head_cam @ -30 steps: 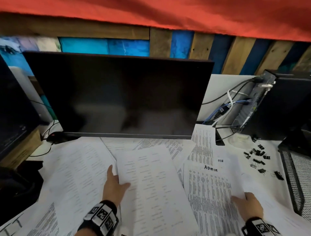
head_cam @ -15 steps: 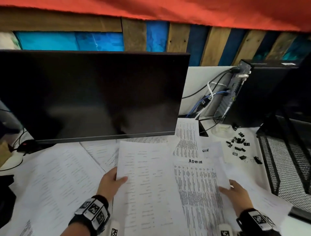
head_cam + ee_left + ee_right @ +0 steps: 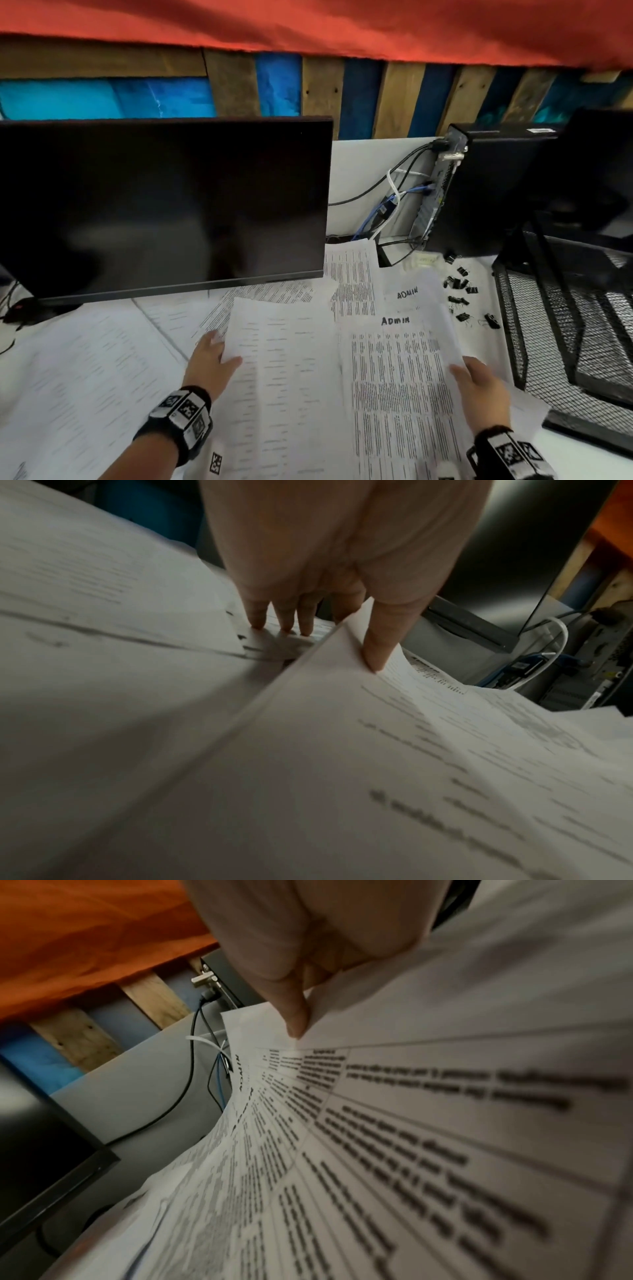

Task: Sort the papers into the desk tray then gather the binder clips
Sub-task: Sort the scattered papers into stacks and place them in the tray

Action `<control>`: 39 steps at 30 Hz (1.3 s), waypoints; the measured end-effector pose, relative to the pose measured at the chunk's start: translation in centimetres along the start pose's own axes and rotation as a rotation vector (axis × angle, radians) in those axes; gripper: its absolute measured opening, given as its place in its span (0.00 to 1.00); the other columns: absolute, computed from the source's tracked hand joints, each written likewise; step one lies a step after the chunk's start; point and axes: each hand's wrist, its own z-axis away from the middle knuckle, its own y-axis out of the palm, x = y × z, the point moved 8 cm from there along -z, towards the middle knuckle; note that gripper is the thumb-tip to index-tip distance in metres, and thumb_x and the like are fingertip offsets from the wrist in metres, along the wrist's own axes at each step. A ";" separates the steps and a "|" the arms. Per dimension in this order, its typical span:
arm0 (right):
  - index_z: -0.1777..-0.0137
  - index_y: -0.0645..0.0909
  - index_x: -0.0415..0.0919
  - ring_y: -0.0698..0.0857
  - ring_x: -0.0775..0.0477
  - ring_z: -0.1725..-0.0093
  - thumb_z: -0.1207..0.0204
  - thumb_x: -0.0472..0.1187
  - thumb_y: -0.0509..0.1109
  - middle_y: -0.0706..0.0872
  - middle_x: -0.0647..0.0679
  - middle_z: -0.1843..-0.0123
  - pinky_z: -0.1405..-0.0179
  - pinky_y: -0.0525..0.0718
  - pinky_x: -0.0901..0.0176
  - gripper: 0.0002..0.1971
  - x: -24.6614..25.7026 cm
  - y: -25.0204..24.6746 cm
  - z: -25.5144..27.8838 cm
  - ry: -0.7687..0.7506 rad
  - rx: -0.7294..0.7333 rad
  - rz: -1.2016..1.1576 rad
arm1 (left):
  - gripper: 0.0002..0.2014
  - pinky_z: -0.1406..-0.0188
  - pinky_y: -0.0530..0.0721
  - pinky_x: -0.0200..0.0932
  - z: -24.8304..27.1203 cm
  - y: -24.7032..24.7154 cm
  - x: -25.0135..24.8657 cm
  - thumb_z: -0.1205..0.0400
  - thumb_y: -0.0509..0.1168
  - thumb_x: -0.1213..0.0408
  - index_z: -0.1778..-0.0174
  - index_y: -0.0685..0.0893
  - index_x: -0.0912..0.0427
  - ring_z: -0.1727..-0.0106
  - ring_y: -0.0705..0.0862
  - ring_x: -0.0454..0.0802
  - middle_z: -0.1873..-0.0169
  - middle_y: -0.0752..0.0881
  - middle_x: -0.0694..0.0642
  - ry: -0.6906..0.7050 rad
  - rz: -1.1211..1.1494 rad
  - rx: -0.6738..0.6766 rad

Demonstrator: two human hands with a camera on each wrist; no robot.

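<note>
Printed papers cover the desk in front of the monitor. My left hand pinches the left edge of a lightly printed sheet, thumb on top and fingers underneath. My right hand pinches the right edge of a densely printed sheet headed ADMIN, its thumb on top; the edge curls upward. Several black binder clips lie scattered to the right of the papers. The black mesh desk tray stands at the far right.
A dark monitor stands close behind the papers. A black computer case with cables plugged into it stands behind the clips. More loose sheets lie on the left of the desk.
Both hands have lifted the edges of their sheets, the left thumb now over its sheet. The head view has swung right, showing more of the mesh tray.
</note>
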 end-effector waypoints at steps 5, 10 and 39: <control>0.47 0.83 0.33 0.78 0.41 0.66 0.21 0.37 0.65 0.82 0.40 0.65 0.63 0.74 0.58 0.09 1.6 -3.7 -1.0 -0.053 -0.097 -0.059 | 0.27 0.24 0.68 0.53 -0.7 0.0 0.1 0.25 0.70 0.62 0.30 0.75 0.67 0.25 0.71 0.57 0.23 0.69 0.58 0.011 -0.172 -0.039; 0.49 0.83 0.41 0.84 0.37 0.61 0.23 0.42 0.65 0.85 0.43 0.61 0.57 0.85 0.49 0.09 4.9 -7.9 -1.3 -0.068 -0.213 -0.146 | 0.29 0.24 0.67 0.52 -1.7 -1.6 -0.8 0.34 0.75 0.56 0.41 0.83 0.70 0.26 0.70 0.59 0.24 0.69 0.63 -0.043 -0.092 -0.086; 0.51 0.79 0.35 0.83 0.37 0.54 0.25 0.30 0.68 0.85 0.37 0.55 0.46 0.82 0.42 0.05 -0.3 8.1 1.8 0.284 0.328 -0.334 | 0.12 0.49 0.81 0.44 -1.7 1.0 -5.4 0.25 0.71 0.59 0.54 0.88 0.65 0.50 0.87 0.57 0.53 0.90 0.61 -0.083 -0.092 0.170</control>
